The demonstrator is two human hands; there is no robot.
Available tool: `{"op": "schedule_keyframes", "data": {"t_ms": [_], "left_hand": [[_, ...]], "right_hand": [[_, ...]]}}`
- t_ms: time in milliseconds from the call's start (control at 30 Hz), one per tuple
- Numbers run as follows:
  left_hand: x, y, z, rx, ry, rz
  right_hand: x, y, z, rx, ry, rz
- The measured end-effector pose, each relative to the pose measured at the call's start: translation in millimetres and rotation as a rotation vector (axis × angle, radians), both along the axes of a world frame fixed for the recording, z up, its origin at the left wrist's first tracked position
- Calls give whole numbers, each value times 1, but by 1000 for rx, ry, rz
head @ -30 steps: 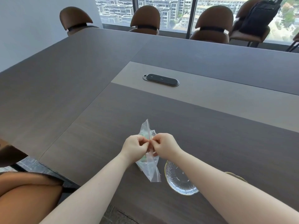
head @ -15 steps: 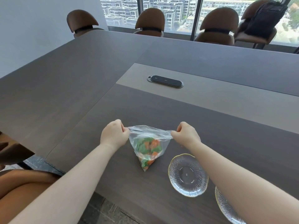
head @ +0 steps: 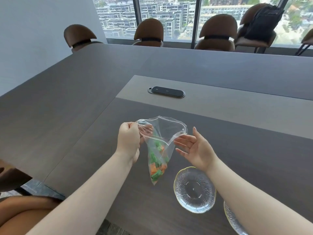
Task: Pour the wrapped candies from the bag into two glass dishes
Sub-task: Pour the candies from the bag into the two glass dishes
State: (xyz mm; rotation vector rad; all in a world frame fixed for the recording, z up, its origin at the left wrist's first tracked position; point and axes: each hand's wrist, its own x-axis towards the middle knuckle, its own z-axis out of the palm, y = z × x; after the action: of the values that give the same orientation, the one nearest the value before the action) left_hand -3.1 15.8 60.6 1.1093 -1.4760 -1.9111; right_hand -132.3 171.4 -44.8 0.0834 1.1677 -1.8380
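Note:
A clear plastic bag (head: 162, 133) hangs over the table with its mouth gaping wide. Green and orange wrapped candies (head: 157, 165) sit in its lower tip. My left hand (head: 129, 141) pinches the bag's left rim and holds it up. To the right of the bag, my right hand (head: 194, 148) is spread open with the palm facing left, its fingertips at or just short of the right rim. One empty ribbed glass dish (head: 194, 189) with a gold rim lies on the table below my right hand. A second glass dish (head: 232, 219) is mostly hidden under my right forearm.
A dark oval socket panel (head: 166, 92) is set into the lighter strip of the big grey table (head: 84, 102). Brown chairs (head: 149, 32) line the far side by the window; a black backpack (head: 263, 21) rests on one. The near table edge runs just below the dishes.
The bag's mouth, stretched flat between both hands half a second ago, now gapes open. My right hand has let go of the rim and opened. The bag hangs from my left hand.

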Motion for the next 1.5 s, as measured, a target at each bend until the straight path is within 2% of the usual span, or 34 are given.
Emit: {"op": "schedule_keyframes", "data": {"t_ms": [133,267,333,433,500,633,767,933,1167,1267,1500], "left_hand": [[-12,13,23,82,87,-35],[-26,37,51,154,223,-106],[-31,45,59,185,273,-138],[-39,50,61,186,281,-175],[-41,52,58,179,260,-199],[-42,51,42,176,203,-222],[-40,47,20,41,25,-301],[-32,48,-29,-180,-293,-424],[-22,63,-100,-651,-663,-576],[-16,70,-123,-680,-756,-625],[-4,81,-160,-635,-825,-648]], "right_hand": [[-1,7,-28,147,-30,-113],[0,11,-47,237,-120,-64],[0,15,-47,210,-202,-37],[-2,24,-52,25,-322,-4],[-2,31,-48,-95,-358,21],[-5,50,-38,-169,-374,51],[-17,81,-54,-152,-354,8],[-26,123,-61,6,-245,-35],[-27,152,-60,231,6,-167],[-24,158,-57,270,53,-175],[-21,163,-52,325,165,-207]]}}
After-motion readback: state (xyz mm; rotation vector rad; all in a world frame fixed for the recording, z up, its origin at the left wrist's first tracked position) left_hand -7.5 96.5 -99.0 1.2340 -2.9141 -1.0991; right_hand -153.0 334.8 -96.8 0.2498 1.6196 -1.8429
